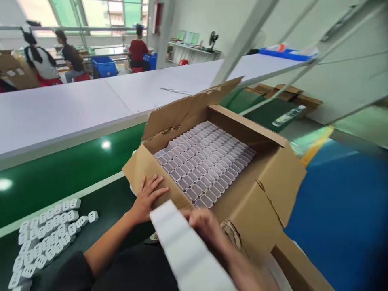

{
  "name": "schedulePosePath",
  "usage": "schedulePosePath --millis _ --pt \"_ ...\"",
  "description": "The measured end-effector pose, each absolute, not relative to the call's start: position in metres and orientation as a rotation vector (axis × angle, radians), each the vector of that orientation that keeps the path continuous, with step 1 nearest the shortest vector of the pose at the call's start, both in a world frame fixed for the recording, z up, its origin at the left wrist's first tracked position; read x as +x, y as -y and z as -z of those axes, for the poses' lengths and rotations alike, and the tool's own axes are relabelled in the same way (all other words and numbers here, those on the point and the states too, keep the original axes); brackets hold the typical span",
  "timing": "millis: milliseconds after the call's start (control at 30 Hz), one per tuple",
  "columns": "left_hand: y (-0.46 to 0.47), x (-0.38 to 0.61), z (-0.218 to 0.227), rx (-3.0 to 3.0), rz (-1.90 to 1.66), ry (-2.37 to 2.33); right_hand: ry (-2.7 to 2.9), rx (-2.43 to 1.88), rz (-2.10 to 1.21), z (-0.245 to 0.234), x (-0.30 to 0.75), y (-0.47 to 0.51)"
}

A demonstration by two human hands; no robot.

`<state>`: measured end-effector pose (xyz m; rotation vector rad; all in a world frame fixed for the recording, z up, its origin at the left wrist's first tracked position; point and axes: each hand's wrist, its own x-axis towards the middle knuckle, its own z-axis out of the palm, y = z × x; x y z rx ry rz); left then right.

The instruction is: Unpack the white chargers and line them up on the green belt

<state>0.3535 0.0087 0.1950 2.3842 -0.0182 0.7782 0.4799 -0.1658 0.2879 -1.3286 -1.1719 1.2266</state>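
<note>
My left hand (150,198) lies with fingers spread on the near left flap of an open cardboard carton (263,192). Rows of small white rounded-rectangular cases (194,178) fill much of the carton's floor. My right hand (209,228), blurred by motion, is closed at the edge of a long white piece (188,250) in front of the carton. That piece looks flat-faced and stretches out of view at the bottom; its exact kind cannot be told. Part of my right hand's grip is hidden behind it.
Several white plug-like adapters (45,234) lie in rows on the dark green conveyor belt (100,238) at left. A white shelf (69,109) runs behind the carton. A blue surface (336,210) is at right. Several people (71,56) sit in the background.
</note>
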Motion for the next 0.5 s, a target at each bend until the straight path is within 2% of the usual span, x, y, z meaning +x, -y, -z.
schedulePosePath --millis 100,233,367,500 --pt "-0.015 0.337 -0.198 2.009 -0.791 -0.142 0.878 -1.150 -1.528 -0.233 0.421 0.173" --pt "-0.038 0.293 -0.179 1.633 -0.855 -0.572 0.612 -0.992 -1.580 -0.177 0.356 0.149" --pt "-0.055 0.213 -0.142 1.606 -0.903 -0.912 0.324 -0.890 -1.709 -0.124 0.322 0.116" --pt "-0.035 0.132 -0.112 1.722 -0.798 -1.121 0.233 -0.829 -1.853 -0.075 0.314 0.082"
